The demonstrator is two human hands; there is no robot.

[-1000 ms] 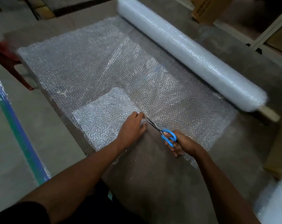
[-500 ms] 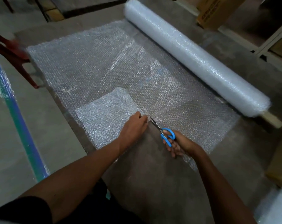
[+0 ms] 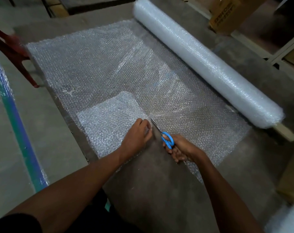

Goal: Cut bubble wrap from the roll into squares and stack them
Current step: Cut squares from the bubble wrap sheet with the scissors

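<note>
**Scissors held in the sheet beside a pinched cut piece**

A sheet of bubble wrap (image 3: 109, 68) is spread flat across the grey counter (image 3: 159, 190), unrolled from the roll (image 3: 205, 64) that lies along the counter's far right side. A denser, whiter piece of bubble wrap (image 3: 107, 123) is laid on the near left part of the sheet, close to the counter's edge.

The left hand (image 3: 137, 138) is reached in from the lower left, the forearm stretched diagonally over the counter edge. It is laid palm down on the right edge of the white piece, the fingers curled and the wrap pinched at the fingertips, just beside the blades.

The right hand (image 3: 178, 148) is brought in from the lower right, the wrist slightly bent. Its fingers are closed through and around the blue handles of the scissors (image 3: 161, 135), which are gripped firmly. The blades are pointed away toward the upper left, their tips set in the sheet at the white piece's far right corner. The two hands are placed close together, just apart.

A cardboard box (image 3: 227, 14) is seen beyond the roll, at the top right.
</note>
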